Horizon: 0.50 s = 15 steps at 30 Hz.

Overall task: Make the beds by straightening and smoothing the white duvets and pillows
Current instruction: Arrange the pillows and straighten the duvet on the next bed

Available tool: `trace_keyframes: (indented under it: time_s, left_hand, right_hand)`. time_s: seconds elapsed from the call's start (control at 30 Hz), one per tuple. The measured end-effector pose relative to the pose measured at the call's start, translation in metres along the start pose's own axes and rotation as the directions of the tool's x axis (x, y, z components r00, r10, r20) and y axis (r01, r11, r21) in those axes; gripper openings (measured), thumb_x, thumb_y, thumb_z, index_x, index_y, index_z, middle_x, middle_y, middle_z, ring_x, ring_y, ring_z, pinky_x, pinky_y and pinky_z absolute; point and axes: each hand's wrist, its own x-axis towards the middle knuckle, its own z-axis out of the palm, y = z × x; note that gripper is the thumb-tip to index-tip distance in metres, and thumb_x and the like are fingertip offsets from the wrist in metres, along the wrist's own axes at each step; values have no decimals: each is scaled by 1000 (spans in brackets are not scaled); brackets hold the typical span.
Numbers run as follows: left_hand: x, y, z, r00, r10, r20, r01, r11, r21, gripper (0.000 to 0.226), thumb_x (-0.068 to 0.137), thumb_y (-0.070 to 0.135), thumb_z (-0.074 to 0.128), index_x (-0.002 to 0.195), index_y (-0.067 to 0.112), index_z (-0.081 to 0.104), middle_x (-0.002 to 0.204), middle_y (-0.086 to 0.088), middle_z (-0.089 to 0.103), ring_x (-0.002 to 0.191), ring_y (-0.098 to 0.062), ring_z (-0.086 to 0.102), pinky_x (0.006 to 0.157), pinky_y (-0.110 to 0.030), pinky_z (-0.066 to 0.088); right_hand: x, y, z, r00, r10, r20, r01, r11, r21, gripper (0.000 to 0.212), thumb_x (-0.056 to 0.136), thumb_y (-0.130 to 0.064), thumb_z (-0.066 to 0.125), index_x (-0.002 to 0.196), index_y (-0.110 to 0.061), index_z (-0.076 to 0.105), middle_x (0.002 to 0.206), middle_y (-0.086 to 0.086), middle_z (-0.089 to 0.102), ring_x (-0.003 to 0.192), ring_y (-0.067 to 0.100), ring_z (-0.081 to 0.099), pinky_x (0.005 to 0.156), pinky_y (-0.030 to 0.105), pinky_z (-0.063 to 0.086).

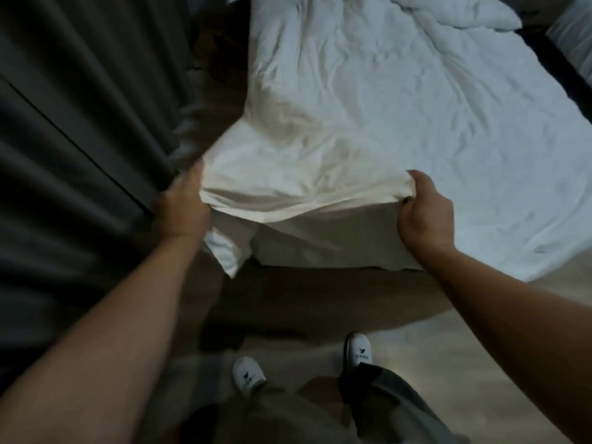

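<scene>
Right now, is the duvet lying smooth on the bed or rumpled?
Rumpled: creases run all across the duvet, and the left hand and right hand grip its near edge.

Dim, soft picture; the white duvet (416, 107) is the brightest area, cool-toned to the right and shaded warm near the foot; the dark curtain (80, 123) loses detail; the left hand (181, 206) is motion-blurred; wide-angle bending curves the edges.

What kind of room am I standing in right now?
Most likely a bedroom, possibly a hotel room: a bed covered by a crumpled white duvet, a white pillow at its far end, a dark curtain alongside, and matching white slippers on the feet.
</scene>
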Motion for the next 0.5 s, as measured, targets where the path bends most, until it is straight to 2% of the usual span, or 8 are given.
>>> trace_keyframes:
  time_s: [0.07,0.13,0.2,0.23,0.3,0.37,0.43,0.5]
  left_hand:
    - [21,-30,-73,968,216,-130,-200,972,124,55,91,5,47,145,12,52,122,-29,62,105,-48,61,89,-54,50]
    - [31,-56,-128,921,371,-119,-328,903,279,52,92,11,44,143,9,53,130,-25,61,113,-44,61,92,-53,50]
    - [21,-74,-151,927,375,-14,-347,870,349,53,93,16,38,143,9,54,140,-23,57,125,-41,58,100,-52,47]
    - [10,-81,-153,938,344,40,-336,875,349,53,93,14,37,143,8,54,143,-24,54,129,-41,55,105,-52,44]
    - [-10,-88,-145,960,255,116,-279,908,312,51,95,5,42,144,7,54,145,-25,52,131,-44,53,108,-53,41]
    - [-16,-84,-140,971,200,130,-231,927,297,54,93,-1,49,146,10,52,146,-22,52,125,-43,57,102,-52,45]
    - [-14,-74,-136,972,168,165,-211,934,289,59,92,2,52,149,16,48,146,-16,52,119,-43,59,98,-53,49]
    - [-16,-69,-132,961,171,219,-231,929,290,62,91,4,50,151,20,45,144,-14,53,113,-45,61,94,-55,51]
  right_hand:
    - [-22,4,29,981,-26,191,46,993,-105,59,93,-5,48,150,-19,42,130,24,62,114,44,58,96,44,46]
    - [-44,1,63,889,-81,450,221,937,-269,67,92,-4,51,155,-20,33,149,14,50,129,37,52,111,44,37]
    - [-63,-12,95,774,-103,625,369,875,-314,69,93,-4,50,157,-18,26,160,7,35,144,27,38,121,50,23]
    - [-70,-22,108,742,-94,664,379,875,-300,68,94,-5,49,156,-16,24,161,7,32,146,26,34,122,53,20]
    - [-81,-42,128,720,-76,689,357,893,-274,73,93,-12,53,157,-14,18,160,9,29,148,27,29,122,54,19]
    - [-95,-58,144,728,-111,676,384,884,-267,87,93,-27,60,160,-13,5,164,13,18,152,29,20,122,54,16]
    - [-110,-77,157,750,-193,632,437,862,-255,105,92,-47,64,160,-16,-9,169,14,3,156,30,6,124,55,11]
    - [-123,-100,174,800,-249,546,423,880,-217,115,89,-50,69,159,-22,-17,169,14,-7,157,31,-2,125,56,6]
